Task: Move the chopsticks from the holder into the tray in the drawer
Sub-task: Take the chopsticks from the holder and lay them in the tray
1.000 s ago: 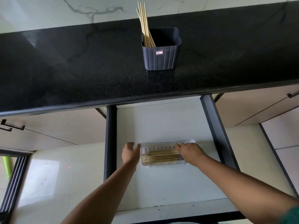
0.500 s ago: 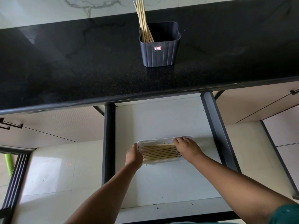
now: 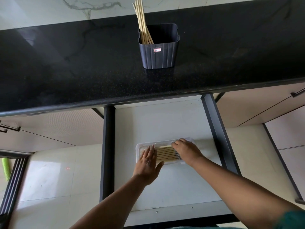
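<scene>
Chopsticks [image 3: 166, 154] lie side by side in the tray [image 3: 138, 147], inside the open drawer [image 3: 165, 123]. Left hand [image 3: 147, 160] rests flat and open on them; right hand [image 3: 185, 150] presses the tray's other end, gripping nothing. More chopsticks [image 3: 142, 22] stand in the holder [image 3: 159, 53], beyond the tray.

Both forearms are bare. A dark green sleeve [image 3: 295, 219] edges the right arm. The left hand [image 3: 147, 164] perhaps wears a ring.

Daylight-ish, soft and even, no hard shadows. Black counter [image 3: 82, 66] reads dark, with a dull reflection of the veined wall across its far left. White drawer floor [image 3: 165, 123] bright, near blown out; faint shadow right of the tray [image 3: 186, 163]. Wide-angle bowing on counter edge and drawer rails. Sharp centre, slight softness on the forearms at bottom.
</scene>
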{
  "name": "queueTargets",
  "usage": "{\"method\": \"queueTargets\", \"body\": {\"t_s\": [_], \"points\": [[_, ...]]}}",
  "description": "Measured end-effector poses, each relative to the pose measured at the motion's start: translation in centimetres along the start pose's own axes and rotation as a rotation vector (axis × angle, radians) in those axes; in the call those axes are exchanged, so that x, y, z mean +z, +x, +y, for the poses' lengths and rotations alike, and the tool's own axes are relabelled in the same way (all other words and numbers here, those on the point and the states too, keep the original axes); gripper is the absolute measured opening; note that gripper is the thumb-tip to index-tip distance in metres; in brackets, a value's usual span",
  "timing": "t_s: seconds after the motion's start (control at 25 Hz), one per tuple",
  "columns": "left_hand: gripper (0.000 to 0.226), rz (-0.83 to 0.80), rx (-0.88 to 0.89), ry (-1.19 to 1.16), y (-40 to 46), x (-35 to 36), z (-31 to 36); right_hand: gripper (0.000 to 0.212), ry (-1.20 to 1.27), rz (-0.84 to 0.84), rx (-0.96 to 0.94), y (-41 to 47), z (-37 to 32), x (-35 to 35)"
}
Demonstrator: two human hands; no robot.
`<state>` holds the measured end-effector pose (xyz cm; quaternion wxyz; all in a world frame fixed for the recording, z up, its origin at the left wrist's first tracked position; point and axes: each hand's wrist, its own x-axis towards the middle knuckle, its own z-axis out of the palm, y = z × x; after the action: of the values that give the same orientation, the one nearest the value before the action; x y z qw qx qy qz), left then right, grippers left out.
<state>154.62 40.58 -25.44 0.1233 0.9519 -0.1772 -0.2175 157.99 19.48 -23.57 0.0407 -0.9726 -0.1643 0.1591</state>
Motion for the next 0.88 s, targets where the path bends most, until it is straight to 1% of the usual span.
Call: {"method": "queueTargets", "body": {"t_s": [0.04,0.12,0.2,0.24,0.32,0.4,0.44,0.48,0.52,0.6,0.64,0.68,0.72,0.8,0.88], "points": [[0.076,-0.054,-0.031,0.01,0.2,0.2,-0.1,0.046,-0.017,-0.005,-0.033,0.1,-0.2,-0.1],[0.084,-0.122,-0.083,0.031,0.5,0.3,-0.2,0.041,-0.04,0.047,-0.08,-0.1,-0.3,-0.1],[0.09,-0.149,-0.097,0.049,0.7,0.2,-0.3,0.032,0.019,0.094,-0.049,-0.5,-0.1,0.3],[0.092,-0.151,-0.093,0.059,0.7,0.2,-0.4,0.03,0.086,0.064,-0.013,-0.6,0.0,0.7],[0.095,-0.163,-0.093,0.069,0.6,0.4,-0.2,0.033,0.227,-0.043,0.063,-0.7,-0.2,1.6],[0.095,-0.18,-0.113,0.056,0.8,0.3,0.0,0.044,0.262,-0.146,0.117,-0.5,-0.5,2.0],[0.095,-0.181,-0.122,0.05,0.9,0.1,0.1,0.045,0.29,-0.165,0.129,-0.6,-0.5,2.0],[0.093,-0.165,-0.108,0.054,0.9,0.0,0.1,0.041,0.326,-0.13,0.135,-0.6,-0.5,1.8],[0.089,-0.115,-0.057,0.07,0.7,-0.2,0.1,0.036,0.375,-0.069,0.16,-0.7,-0.2,1.6],[0.076,-0.008,0.101,0.113,0.1,-0.3,-0.1,0.042,0.504,0.047,0.264,-1.1,0.6,0.7],[0.066,0.006,0.155,0.138,-0.4,-0.4,-0.1,0.045,0.544,0.048,0.297,-1.3,1.0,0.4],[0.056,-0.003,0.17,0.163,-0.7,-0.5,0.0,0.044,0.546,0.001,0.295,-1.5,1.3,0.0],[0.048,-0.031,0.154,0.185,-1.0,-0.6,0.1,0.039,0.535,-0.085,0.256,-1.9,1.3,-0.3],[0.043,-0.102,0.101,0.216,-1.0,-0.9,0.5,0.026,0.475,-0.229,0.129,-2.5,0.8,-0.6],[0.042,-0.098,0.09,0.232,-0.7,-0.9,0.7,0.028,0.354,-0.25,0.036,-3.1,0.1,-0.4]]}}
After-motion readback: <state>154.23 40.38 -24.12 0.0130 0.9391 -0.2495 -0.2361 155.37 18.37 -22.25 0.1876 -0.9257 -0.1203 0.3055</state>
